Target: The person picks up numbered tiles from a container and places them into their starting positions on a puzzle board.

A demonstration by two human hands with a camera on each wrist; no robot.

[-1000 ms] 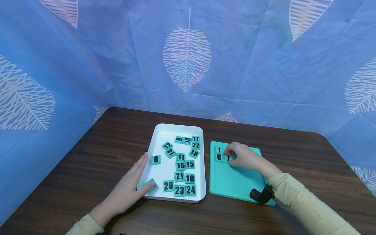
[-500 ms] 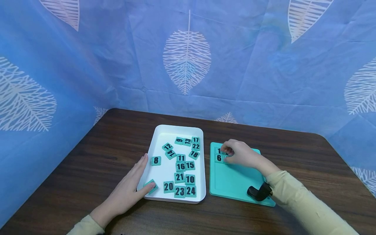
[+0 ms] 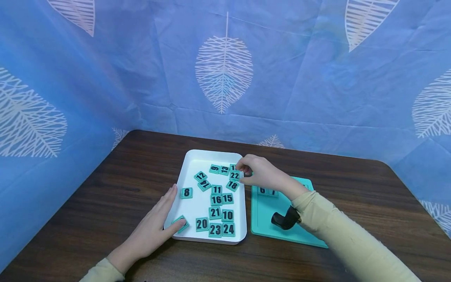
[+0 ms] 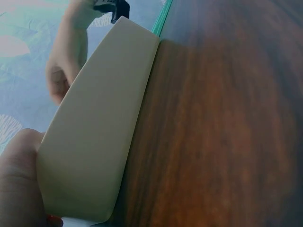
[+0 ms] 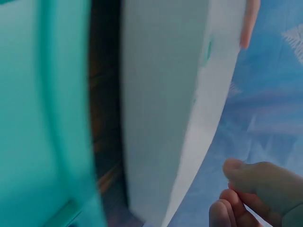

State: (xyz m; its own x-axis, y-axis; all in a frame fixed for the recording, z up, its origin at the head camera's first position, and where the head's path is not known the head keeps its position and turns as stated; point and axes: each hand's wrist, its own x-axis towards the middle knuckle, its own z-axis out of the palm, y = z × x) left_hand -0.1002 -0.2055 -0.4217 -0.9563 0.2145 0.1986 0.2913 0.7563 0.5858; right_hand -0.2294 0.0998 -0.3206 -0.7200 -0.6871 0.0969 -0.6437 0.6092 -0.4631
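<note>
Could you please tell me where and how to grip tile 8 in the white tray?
Tile 8 is probably best pinched from above by its near and far edges: it lies flat, with bare tray floor beyond both, while the left hand is close to its left edge.

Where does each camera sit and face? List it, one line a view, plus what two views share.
Head: on the head, facing forward and down at the white tray and green board; left hand, right hand, sleeves show.
Left wrist: on that wrist, facing the tray's outer wall and table; left hand lower left, right hand upper left.
Right wrist: on that wrist, facing board, tray and blue backdrop; right hand lower right, left hand top.
Shared: both wrist views show the tray's outer wall.
</note>
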